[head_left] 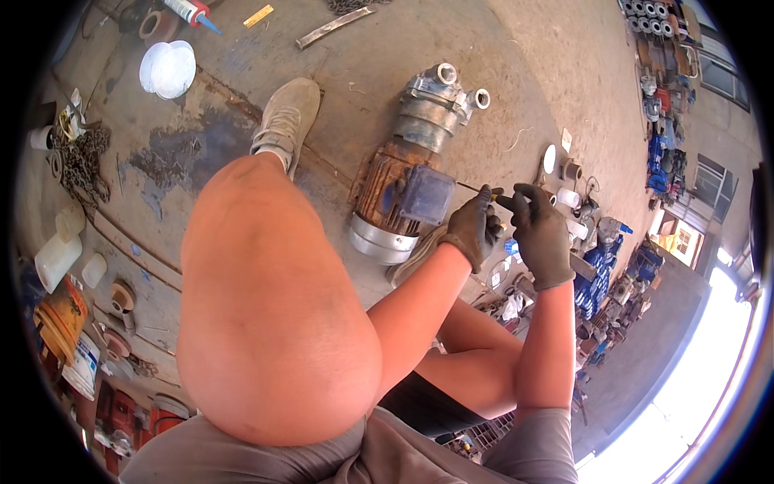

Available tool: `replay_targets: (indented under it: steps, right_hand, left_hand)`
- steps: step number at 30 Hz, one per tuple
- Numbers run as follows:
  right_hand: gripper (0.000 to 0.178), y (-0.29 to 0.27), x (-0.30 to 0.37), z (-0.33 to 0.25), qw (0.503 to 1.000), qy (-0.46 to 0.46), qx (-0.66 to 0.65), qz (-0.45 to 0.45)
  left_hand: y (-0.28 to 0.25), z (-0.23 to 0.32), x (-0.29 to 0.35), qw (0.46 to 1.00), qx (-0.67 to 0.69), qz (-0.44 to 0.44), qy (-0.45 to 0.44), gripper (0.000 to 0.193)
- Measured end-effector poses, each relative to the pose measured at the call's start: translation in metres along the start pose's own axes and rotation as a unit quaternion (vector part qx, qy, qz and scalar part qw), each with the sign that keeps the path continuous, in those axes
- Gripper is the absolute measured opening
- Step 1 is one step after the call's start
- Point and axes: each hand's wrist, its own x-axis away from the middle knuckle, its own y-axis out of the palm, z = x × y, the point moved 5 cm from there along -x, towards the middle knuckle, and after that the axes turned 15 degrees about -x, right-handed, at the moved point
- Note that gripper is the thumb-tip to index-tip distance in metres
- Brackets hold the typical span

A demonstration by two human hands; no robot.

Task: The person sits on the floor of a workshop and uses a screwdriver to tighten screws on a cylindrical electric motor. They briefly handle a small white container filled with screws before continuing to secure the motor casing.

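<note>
A pump with an electric motor lies on the floor in front of me. Its ribbed body is rusty, its end cover silver, and a grey-blue terminal box sits on its side. The metal pump head has two round ports facing away. Both my hands wear dark gloves. Beside the box, my left hand is closed around the thin shaft of what looks like a screwdriver. Its handle end is pinched by my right hand. The shaft points at the box; contact cannot be made out.
My shoe stands left of the pump. A white dish, a sealant tube and a metal strip lie farther off. A chain heap and a yellow bucket are at left. Blue parts crowd the right.
</note>
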Motion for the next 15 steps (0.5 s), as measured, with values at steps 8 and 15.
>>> replay_targets:
  steps: [8, 15]
  right_hand:
    - [0.016, -0.003, 0.006, -0.017, 0.984, -0.157, 0.021, -0.078]
    - [0.026, -0.002, -0.019, -0.052, 0.929, -0.227, 0.16, -0.245]
  left_hand:
    - [0.002, -0.008, -0.003, 0.999, 0.042, 0.001, 0.004, 0.027]
    - [0.006, -0.001, -0.002, 0.997, 0.08, 0.021, 0.009, 0.025]
